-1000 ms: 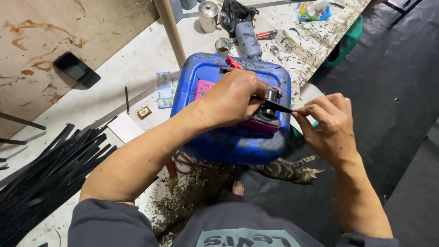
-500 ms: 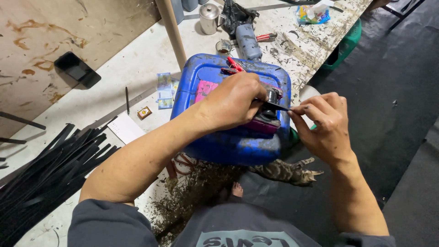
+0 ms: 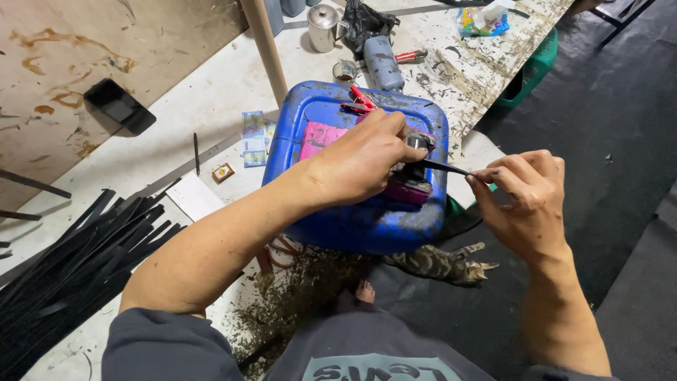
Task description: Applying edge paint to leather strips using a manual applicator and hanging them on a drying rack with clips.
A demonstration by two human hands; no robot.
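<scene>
**Trainee:** Two hands on one strip — how does the operator have them arranged?

**Instructor:** The left hand (image 3: 367, 159) is clenched over a small dark tool (image 3: 416, 173) that sits on top of the blue plastic jerrycan (image 3: 352, 219). The right hand (image 3: 525, 197) pinches the free end of the thin black strip (image 3: 446, 168) between thumb and fingertips, just off the can's right edge. The strip runs from the tool straight to those fingers.

**Trainee:** What makes this step go well?

**Instructor:** In all likelihood, steady downward pressure from the left hand so the tool does not skate on the can's smooth top, and a level pull from the right hand, in line with the tool. A sideways pull would probably twist the strip.

**Trainee:** Any hazards nearby?

**Instructor:** A cat (image 3: 444, 262) lies on the floor directly below the can. The bundle of black strips (image 3: 70, 261) lies well apart on the counter (image 3: 211, 106), to the left.
</scene>
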